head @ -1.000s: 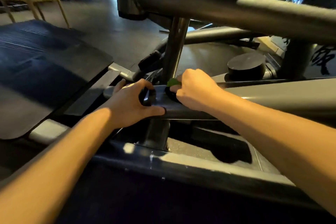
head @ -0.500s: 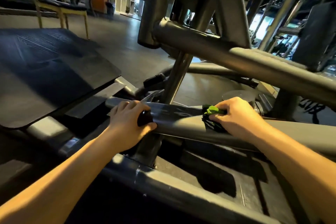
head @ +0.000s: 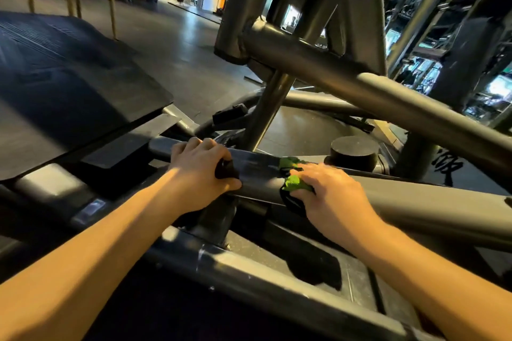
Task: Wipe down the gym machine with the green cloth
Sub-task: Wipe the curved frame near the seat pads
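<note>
Since 0.5 seconds ago, the right hand (head: pixel 332 196) and its cloth have slid left along the bar, nearer the left hand (head: pixel 199 171). The crumpled bright green cloth (head: pixel 294 183), with a dark fold hanging below it, lies on the horizontal tube (head: pixel 415 202) of the dark grey steel gym machine (head: pixel 318 58). The right hand presses it there, fingers bent over and gripping the fabric. The left hand grips the same tube just beside it, fingers curled over the top, thumb on the front below a small black knob (head: pixel 224 170).
</note>
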